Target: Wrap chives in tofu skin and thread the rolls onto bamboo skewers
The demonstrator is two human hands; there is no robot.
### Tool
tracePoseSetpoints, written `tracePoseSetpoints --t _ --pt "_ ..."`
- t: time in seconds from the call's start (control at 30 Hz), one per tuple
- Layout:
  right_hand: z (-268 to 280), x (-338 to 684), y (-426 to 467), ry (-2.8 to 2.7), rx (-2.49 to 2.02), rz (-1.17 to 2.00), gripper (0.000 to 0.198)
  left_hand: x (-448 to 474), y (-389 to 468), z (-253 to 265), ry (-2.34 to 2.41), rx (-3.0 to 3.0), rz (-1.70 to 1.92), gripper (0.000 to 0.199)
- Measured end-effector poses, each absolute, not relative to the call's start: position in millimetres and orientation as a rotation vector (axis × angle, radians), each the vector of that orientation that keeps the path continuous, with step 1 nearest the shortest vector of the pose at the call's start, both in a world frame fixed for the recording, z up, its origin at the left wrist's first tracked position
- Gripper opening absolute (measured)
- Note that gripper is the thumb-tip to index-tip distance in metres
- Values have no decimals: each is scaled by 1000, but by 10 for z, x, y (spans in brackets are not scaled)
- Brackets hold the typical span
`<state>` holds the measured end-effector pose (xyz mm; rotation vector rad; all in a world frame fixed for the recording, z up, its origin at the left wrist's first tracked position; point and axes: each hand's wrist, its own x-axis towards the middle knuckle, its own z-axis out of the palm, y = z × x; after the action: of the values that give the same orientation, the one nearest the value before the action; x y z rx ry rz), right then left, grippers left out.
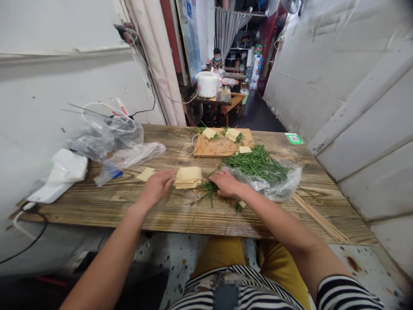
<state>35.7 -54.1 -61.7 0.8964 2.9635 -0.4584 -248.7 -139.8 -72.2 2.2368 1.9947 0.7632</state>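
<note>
On the surface, sheets are lying just right of the left hand, fingers loosely parted; the right hand, farther off, is covering greens, grip unclear.

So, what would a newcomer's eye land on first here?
Probably the heap of long green stalks partly on a clear plastic bag, right of centre on the brown wooden table. Next, the stack of thin, pale yellow sheets between the bare left hand and bare right hand. Behind, two pale yellow bundles with green ends lie on a light wooden board.
</note>
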Motion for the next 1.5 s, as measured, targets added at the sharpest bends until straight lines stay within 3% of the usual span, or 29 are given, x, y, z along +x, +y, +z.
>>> tracePoseSetpoints --t 0.27,0.4,0.5,0.57,0.73,0.87,1.03,1.1,1.23,1.3,1.37,1.5 --pt "-588 445 -456 2948 1081 -347 11 -2033 -1299 -970 1718 2361 1014 31" --pt "-629 402 -459 2960 1037 -271 21 -1910 -1330 -998 1724 2408 929 28" --pt "-722 266 -527 2970 1064 -306 8 -1914 -1349 -995 1784 2382 913 29" --pt "-710 173 -564 2998 1077 -399 16 -1972 -1354 -982 1835 2362 958 31" --pt "-101 241 -447 3151 1055 -573 6 -2173 -1306 -962 1938 2348 928 33" --pt "428 738 -164 3133 1407 -383 7 -2219 -1234 -978 1964 2386 774 30" --pt "261 1360 52 2796 1874 -232 20 -2209 -1154 -994 1828 2352 750 33" --pt "114 1492 100 2768 2110 -483 30 -2217 -1122 -997 1823 2315 789 38" --pt "54 1669 244 2620 2440 -1647 38 -2238 -1059 -980 1829 2373 728 42" --pt "109 1763 318 2548 2409 -1916 37 -2247 -1033 -954 1806 2388 664 44" --pt "147 1844 352 2614 2415 -1585 36 -2252 -1014 -918 1805 2357 632 46" --pt "73 1855 253 2562 2106 -419 24 -2246 -993 -838 1816 2349 542 46"
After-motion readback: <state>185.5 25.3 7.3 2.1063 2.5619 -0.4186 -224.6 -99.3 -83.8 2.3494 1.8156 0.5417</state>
